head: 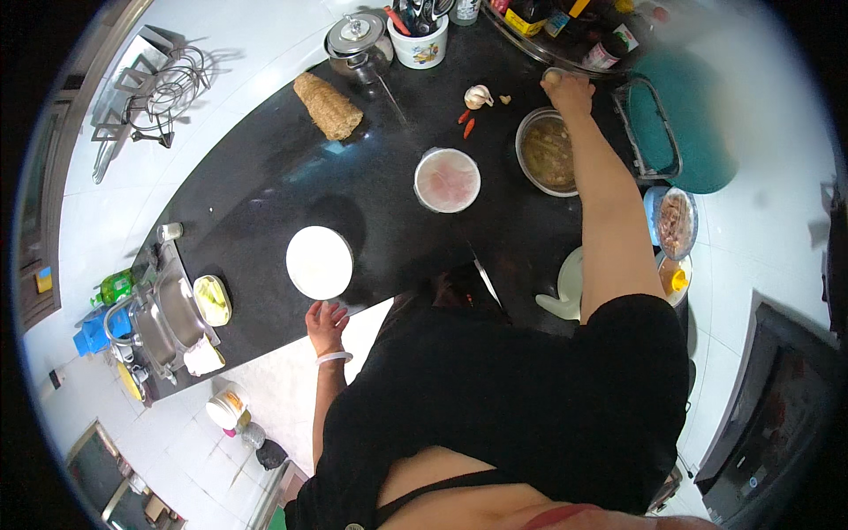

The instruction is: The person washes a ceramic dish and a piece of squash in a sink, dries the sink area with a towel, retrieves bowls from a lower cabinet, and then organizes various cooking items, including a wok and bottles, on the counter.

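Observation:
My right hand (568, 96) reaches to the back right of the black counter (391, 192). Its fingers close on a small pale piece (550, 77) too small to name surely. Below that wrist is a metal bowl (544, 149) of brownish food in liquid, partly covered by my forearm. To the left lie a garlic bulb (477, 97), a loose clove (505, 99) and two red chilies (469, 127). A white tub (448, 180) holds something pinkish. My left hand (326, 328), wearing a white bangle, hangs with fingers apart by the front edge, just below a white plate (319, 263).
A knife (489, 281) lies near my body, beside a pale green vessel (566, 291). At the back stand a lidded steel pot (360, 50), a utensil crock (419, 43) and a tray of condiments (540, 56). A sink (169, 311) is on the left.

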The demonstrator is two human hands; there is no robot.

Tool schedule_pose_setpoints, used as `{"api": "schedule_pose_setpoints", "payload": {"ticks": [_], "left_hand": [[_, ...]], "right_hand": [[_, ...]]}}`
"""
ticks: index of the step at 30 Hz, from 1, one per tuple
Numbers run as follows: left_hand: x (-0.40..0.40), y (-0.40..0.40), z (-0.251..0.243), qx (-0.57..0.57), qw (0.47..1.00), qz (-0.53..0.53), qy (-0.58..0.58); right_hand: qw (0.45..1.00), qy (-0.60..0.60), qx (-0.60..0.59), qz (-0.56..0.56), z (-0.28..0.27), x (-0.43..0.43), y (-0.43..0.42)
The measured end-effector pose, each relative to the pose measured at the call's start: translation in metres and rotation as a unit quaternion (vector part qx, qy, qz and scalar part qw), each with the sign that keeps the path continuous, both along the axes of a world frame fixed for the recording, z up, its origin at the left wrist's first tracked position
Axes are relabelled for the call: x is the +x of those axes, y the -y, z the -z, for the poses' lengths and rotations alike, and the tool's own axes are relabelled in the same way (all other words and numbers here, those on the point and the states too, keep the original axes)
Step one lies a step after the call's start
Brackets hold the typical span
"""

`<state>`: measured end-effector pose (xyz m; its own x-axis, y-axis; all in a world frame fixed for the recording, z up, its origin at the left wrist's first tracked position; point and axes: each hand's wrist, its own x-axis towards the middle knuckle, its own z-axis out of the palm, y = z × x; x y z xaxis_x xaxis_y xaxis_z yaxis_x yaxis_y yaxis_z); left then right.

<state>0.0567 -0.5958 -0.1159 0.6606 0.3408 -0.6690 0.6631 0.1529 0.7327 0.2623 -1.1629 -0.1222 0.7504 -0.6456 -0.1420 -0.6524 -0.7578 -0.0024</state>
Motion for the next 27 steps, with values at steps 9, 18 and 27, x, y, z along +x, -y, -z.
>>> {"api": "schedule_pose_setpoints", "payload": {"ticks": [9,18,27], "left_hand": [[0.001,0.004,0.009,0.045,0.998,0.041,-0.011],[0.011,-0.005,0.022,0.045,0.997,0.060,-0.004],[0.026,-0.005,0.025,-0.079,0.996,-0.036,-0.019]], "right_hand": [[0.999,0.031,0.000,-0.007,0.037,0.012,0.024],[0.869,0.360,0.333,0.057,0.005,-0.003,0.008],[0.122,0.362,0.924,0.002,-0.051,-0.033,-0.142]]}}
